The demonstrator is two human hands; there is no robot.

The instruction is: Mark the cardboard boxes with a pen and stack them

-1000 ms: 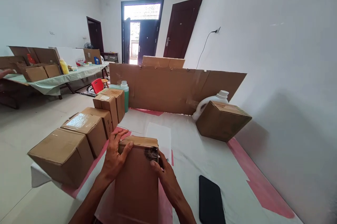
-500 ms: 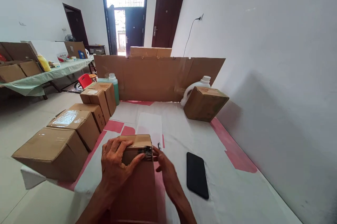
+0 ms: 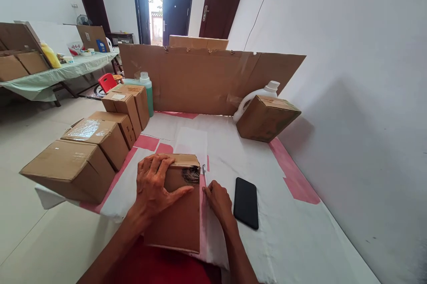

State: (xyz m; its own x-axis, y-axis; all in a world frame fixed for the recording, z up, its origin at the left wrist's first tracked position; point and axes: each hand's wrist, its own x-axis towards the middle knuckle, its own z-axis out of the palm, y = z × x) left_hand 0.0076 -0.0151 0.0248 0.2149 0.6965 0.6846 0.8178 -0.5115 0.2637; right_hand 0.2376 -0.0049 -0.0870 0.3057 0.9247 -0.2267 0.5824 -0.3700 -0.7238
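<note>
A sealed cardboard box [image 3: 182,217] lies at the near edge of the table, with a dark scuffed patch near its far right corner. My left hand [image 3: 155,186] rests flat on the box's top left part, fingers spread over the far edge. My right hand [image 3: 218,199] lies on the white table cover just right of the box, fingers curled, touching the box's side. A small metal piece [image 3: 203,169] lies by the box's far right corner. A black phone [image 3: 246,202] lies flat to the right of my right hand.
Several closed cardboard boxes [image 3: 71,168] line the table's left edge. A tilted box [image 3: 267,117] and a white jug [image 3: 256,95] stand at the back right, a green bottle [image 3: 147,92] at the back left. A cardboard screen [image 3: 207,79] spans the back. White wall on the right.
The box has been lowered from tilted up toward me to lying flat on the table. My right hand came off its far corner and dropped to the table beside it.
</note>
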